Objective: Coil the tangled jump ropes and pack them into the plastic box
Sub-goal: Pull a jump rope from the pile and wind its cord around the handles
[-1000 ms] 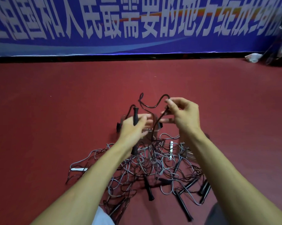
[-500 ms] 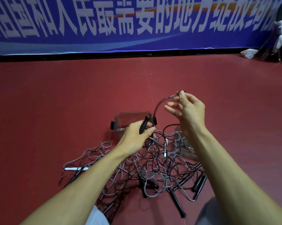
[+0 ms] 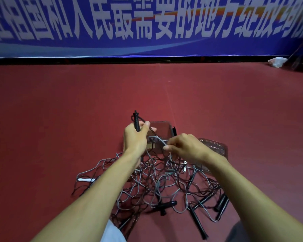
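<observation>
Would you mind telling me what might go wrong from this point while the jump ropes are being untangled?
1. The right hand pinches a grey cord that runs down into the tangled pile; a hard pull would likely tighten knots or drag other ropes up.
2. The left hand holds a black handle close in front of the plastic box; a swinging cord could snag or tip it.

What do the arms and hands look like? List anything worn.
The left forearm and right forearm are bare, no sleeve in view. The left hand and right hand wear no glove, watch, band or visible ring. At the bottom edge, white cloth and grey cloth show, likely clothing.
</observation>
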Demonstrator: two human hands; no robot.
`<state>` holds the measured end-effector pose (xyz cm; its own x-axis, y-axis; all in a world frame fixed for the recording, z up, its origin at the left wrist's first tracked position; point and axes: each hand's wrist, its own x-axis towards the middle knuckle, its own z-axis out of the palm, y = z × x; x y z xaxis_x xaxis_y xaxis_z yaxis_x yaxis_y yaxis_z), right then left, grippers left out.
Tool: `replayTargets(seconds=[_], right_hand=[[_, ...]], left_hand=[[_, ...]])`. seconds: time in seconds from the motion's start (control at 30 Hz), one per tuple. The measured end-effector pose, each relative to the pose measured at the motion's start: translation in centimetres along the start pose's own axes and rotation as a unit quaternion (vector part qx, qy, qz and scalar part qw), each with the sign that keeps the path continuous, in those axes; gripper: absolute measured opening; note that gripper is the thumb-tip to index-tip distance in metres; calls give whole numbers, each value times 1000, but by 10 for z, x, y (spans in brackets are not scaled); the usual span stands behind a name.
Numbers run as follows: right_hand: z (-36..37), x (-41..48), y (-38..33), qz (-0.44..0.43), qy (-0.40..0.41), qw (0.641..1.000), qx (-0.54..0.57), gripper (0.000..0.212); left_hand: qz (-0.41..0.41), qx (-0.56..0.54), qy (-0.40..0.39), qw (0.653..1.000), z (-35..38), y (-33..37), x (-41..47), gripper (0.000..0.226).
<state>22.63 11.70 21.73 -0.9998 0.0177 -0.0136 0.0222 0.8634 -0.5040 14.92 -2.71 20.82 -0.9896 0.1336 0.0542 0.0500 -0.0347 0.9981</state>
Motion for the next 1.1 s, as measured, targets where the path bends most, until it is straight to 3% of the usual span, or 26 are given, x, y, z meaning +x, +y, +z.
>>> replayTargets(seconds=[0.17, 0.33, 0.43, 0.57, 0.7, 0.77, 0.87, 1.0, 1.1], right_hand=[[10, 5, 1, 21, -19, 999, -36, 24], [15, 8, -2, 53, -18, 996, -69, 17], [13, 11, 6, 68, -13, 995, -72, 19], [-2, 3, 9, 46, 7, 997, 57, 23], [-8, -4, 3, 15, 109, 978, 178, 31], [-8, -5, -3, -10, 104, 978, 179, 38], [-11, -9, -8, -9, 38, 993, 111, 44], [-2, -7, 4, 33, -74, 994, -76, 32], [7, -2, 18, 72, -68, 983, -156, 24]], left_hand=[[-37, -125, 80, 988, -11, 8, 8, 7], [-33, -152, 112, 981, -17, 17, 8, 13], [1, -125, 63, 990, -14, 15, 5, 10], [40, -52, -13, 998, -9, 11, 0, 5], [69, 66, -21, 995, -5, 4, -2, 11], [83, 90, -7, 992, -3, 2, 0, 16], [68, 67, 23, 995, -1, 2, 2, 15], [15, -62, 30, 998, 2, 9, 1, 10], [-2, -124, 18, 992, 1, 14, -1, 10]])
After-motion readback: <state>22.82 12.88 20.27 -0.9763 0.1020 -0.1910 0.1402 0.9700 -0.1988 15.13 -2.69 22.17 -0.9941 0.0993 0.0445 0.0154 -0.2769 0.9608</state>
